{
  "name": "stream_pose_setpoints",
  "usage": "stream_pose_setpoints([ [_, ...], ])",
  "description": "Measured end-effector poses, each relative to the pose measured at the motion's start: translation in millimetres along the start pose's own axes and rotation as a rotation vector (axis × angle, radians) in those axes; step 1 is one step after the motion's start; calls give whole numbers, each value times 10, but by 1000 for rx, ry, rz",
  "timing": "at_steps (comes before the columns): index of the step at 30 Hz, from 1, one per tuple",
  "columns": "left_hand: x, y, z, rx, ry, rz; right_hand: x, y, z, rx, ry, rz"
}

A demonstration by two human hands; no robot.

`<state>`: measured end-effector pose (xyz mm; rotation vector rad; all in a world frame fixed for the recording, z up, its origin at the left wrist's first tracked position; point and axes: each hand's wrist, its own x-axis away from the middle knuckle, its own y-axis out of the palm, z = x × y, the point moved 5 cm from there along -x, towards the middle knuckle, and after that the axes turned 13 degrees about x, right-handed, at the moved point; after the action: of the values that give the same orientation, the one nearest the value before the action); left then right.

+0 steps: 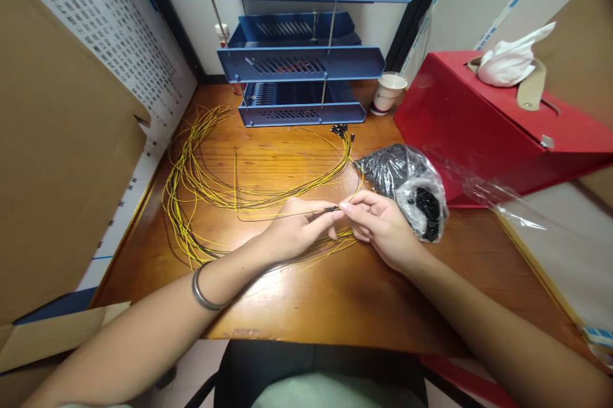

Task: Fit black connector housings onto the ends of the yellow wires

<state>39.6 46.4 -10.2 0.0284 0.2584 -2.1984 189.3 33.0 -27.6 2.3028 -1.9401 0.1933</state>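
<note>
Hands meet over the middle of the wooden desk (pixel 335 293): the left hand (pixel 294 229) pinches a thin wire (pixel 287 212) between thumb and fingers, and the right hand (pixel 380 224) closes its fingertips on a small black piece at the same wire's end, so the two hands touch at the fingertips. The held wire runs leftward from the hands, just above the desk. A metal bangle (pixel 204 290) sits on the left wrist. Under and behind the hands lies a bundle of yellow wires (pixel 201 184), looped in a wide curve across the left half of the desk, its black-tipped ends gathered near the blue tray rack (pixel 299 63) at the back. Just beside the right hand rests a clear plastic bag (pixel 407 181) of small black parts, its mouth turned toward the hand. A paper cup (pixel 387 92) stands between the rack and a red box (pixel 488 120), which carries a crumpled white tissue (pixel 510 60) on top. Cardboard (pixel 57 159) leans along the left side.
</note>
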Motion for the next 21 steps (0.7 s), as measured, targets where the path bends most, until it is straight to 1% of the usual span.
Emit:
stream_pose_setpoints([
  [3,-2,6,6,-8,-4,-11,3,9,-11,-43,10,-9],
  [7,-8,4,13,-40,-13,-8,-2,-10,-27,-126,20,31],
  [10,-10,7,13,-50,2,-4,-6,-5,-4,-105,20,29],
  [15,-3,15,-10,-28,-2,-4,-10,18,27,-55,23,-20],
  [21,-3,3,-4,-48,25,6,-14,-16,-3,-105,9,22],
])
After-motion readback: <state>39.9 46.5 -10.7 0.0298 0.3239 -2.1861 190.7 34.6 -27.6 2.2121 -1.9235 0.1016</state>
